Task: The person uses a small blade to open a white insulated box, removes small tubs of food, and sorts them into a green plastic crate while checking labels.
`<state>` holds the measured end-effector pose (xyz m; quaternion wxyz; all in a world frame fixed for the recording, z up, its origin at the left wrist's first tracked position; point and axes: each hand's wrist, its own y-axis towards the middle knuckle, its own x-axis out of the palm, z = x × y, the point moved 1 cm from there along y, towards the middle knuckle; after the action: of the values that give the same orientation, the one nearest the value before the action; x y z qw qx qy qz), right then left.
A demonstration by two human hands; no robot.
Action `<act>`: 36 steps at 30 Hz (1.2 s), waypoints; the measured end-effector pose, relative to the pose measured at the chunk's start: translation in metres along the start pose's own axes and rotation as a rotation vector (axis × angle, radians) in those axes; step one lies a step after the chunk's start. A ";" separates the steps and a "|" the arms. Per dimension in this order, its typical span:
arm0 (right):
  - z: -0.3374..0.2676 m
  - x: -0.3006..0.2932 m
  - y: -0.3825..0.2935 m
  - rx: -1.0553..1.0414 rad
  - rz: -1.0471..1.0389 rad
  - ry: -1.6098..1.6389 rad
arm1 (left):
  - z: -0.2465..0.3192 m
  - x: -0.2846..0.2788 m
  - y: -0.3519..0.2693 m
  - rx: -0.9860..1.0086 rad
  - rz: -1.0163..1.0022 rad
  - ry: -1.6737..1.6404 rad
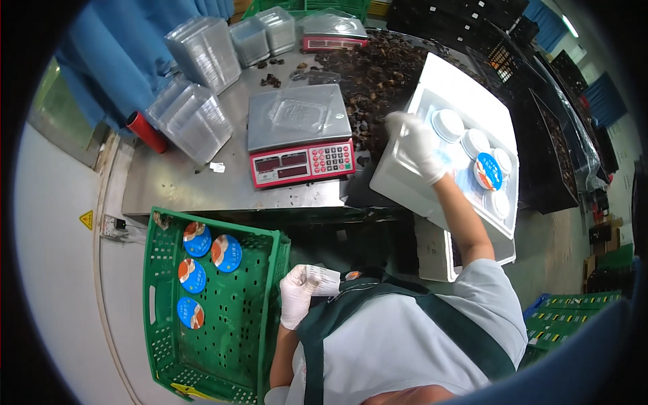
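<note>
My left hand (297,294), in a white glove, pinches a printed paper slip (323,281) near my apron. Over the left wall of a white foam box (428,198) is my gloved right hand (416,144), blurred, its fingers near the rim; whether it holds anything cannot be told. Inside the box stand several white-lidded tubs (447,125) and one tub with a blue and orange lid (488,172). At the left, a green plastic crate (228,324) holds several tubs with the same blue lids (226,253).
A red digital scale (302,164) with a steel platform sits on the metal table (298,200). Stacked clear plastic trays (205,53) and a red cylinder (147,132) stand at its left. Dark brown dried pieces (374,76) are heaped behind; a second scale (334,43) stands farther back.
</note>
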<state>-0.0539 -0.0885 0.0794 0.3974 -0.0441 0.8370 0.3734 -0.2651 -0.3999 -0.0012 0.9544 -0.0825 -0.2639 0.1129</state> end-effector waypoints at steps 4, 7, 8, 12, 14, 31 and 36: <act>0.195 -0.045 -0.021 0.222 -0.223 -1.034 | 0.003 0.013 0.015 -0.033 -0.052 0.284; 0.180 -0.067 -0.012 0.487 -0.171 -0.461 | 0.007 0.016 0.031 0.022 0.065 0.238; 0.182 -0.067 -0.005 0.482 -0.208 -0.520 | 0.012 0.017 0.036 0.088 0.125 0.294; 0.286 -0.056 -0.009 0.215 -0.350 -0.671 | 0.036 0.010 0.050 0.282 0.313 0.112; 0.285 -0.056 0.002 0.164 -0.356 -0.603 | 0.045 0.008 0.046 0.359 0.353 0.080; 0.163 -0.052 0.005 0.243 0.018 -0.006 | 0.056 -0.014 0.035 0.470 0.560 -0.106; 0.203 -0.043 0.016 0.477 -0.035 -0.151 | 0.043 -0.010 0.021 0.457 0.572 0.036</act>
<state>0.0980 0.0467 0.0367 0.4643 0.0645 0.8686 0.1608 -0.2995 -0.3780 0.0264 0.8825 0.0604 -0.1814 0.4297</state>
